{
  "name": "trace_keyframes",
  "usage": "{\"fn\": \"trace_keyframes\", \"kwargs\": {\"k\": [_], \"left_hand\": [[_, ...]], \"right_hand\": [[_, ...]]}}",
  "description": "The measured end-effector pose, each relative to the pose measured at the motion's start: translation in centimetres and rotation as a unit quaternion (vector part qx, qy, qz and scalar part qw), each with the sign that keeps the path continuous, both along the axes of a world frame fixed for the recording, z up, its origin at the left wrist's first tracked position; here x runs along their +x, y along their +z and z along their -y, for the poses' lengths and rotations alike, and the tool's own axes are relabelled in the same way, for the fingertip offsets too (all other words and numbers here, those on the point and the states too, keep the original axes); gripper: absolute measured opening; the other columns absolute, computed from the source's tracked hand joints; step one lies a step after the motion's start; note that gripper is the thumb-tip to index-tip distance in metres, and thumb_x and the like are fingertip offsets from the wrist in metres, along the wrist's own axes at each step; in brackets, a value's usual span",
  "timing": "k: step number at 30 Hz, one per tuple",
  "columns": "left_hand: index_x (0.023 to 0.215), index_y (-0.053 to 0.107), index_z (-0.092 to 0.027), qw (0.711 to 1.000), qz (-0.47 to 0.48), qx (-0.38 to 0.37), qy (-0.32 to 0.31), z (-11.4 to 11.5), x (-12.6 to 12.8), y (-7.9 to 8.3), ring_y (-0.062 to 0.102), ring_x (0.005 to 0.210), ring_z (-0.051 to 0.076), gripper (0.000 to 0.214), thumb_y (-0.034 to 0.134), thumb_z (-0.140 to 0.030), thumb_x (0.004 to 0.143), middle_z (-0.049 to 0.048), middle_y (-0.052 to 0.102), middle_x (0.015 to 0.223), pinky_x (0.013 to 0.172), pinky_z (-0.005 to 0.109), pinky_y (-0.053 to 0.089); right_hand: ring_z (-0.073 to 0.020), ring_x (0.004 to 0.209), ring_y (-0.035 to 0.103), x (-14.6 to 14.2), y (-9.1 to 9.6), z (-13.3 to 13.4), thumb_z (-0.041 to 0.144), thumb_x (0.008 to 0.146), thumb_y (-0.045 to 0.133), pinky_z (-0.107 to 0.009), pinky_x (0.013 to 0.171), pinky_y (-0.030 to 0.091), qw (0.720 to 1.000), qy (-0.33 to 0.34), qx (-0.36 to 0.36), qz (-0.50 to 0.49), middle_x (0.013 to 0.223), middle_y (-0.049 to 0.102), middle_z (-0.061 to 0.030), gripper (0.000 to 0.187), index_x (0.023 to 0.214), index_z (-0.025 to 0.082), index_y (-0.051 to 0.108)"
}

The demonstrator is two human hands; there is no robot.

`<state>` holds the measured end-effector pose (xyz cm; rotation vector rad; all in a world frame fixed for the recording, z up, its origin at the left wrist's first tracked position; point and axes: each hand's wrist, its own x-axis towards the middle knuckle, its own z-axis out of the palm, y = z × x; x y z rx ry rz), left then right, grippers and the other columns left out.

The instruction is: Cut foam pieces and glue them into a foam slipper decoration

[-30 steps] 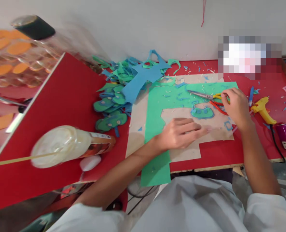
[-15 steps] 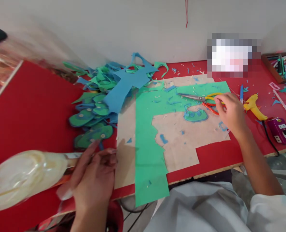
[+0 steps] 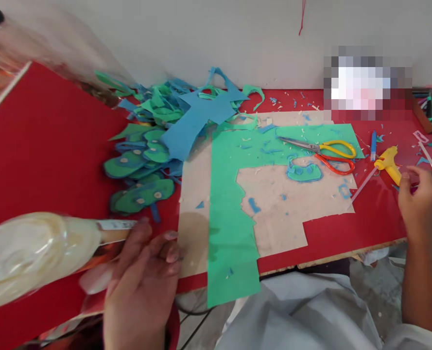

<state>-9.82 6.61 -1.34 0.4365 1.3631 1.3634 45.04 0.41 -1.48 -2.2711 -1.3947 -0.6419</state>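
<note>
My right hand (image 3: 422, 197), fingers loosely bent and apart, is beside the grip of a yellow glue gun (image 3: 388, 163); contact is unclear. A glue stick (image 3: 363, 185) sticks out of the gun. Scissors (image 3: 318, 148) with yellow and red handles lie on a cut green foam sheet (image 3: 230, 214). Below them is a small green and blue foam sandal piece (image 3: 304, 172). My left hand (image 3: 143, 272), slightly blurred, lies palm partly up with fingers apart, next to a cream-coloured bottle (image 3: 37, 257) on its side. Several green-blue foam sandals (image 3: 143, 194) are stacked beyond it.
Foam offcuts (image 3: 197, 116) pile up against the wall. A beige board (image 3: 194, 243) lies under the green sheet on the red table (image 3: 281, 265). A blue marker-like stick (image 3: 373, 146) and a wooden tray (image 3: 425, 116) are on the right. A red panel (image 3: 55, 146) stands left.
My right hand has left the scissors' handles and moved right to the glue gun's grip. The scissors now lie on the sheet. The left hand stays by the bottle while the view shifts slightly.
</note>
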Motion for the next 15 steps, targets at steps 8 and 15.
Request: {"fn": "trace_keyframes", "kwargs": {"k": [8, 15], "left_hand": [[0.122, 0.087, -0.025, 0.998, -0.054, 0.003, 0.016, 1.6, -0.8, -0.4, 0.058, 0.075, 0.013, 0.05, 0.092, -0.031, 0.072, 0.006, 0.081, 0.093, 0.059, 0.015, 0.056], [0.091, 0.088, -0.022, 0.99, -0.125, 0.016, 0.062, 1.6, -1.8, 1.1, 0.059, 0.08, 0.014, 0.032, 0.097, -0.027, 0.061, 0.0041, 0.08, 0.102, 0.053, 0.017, 0.049]], "right_hand": [[-0.0402, 0.11, 0.069, 1.0, -1.2, 0.0, 0.042, 0.103, 0.051, -0.051, 0.098, 0.052, 0.994, -0.026, -0.095, 0.047, 0.113, 0.079, -0.0229, 0.047, 0.132, 0.014, 0.075], [-0.0441, 0.116, 0.067, 0.5, -2.7, -0.8, 0.043, 0.103, 0.052, -0.055, 0.094, 0.051, 0.994, -0.033, -0.095, 0.046, 0.126, 0.076, -0.0276, 0.05, 0.136, 0.013, 0.072]]}}
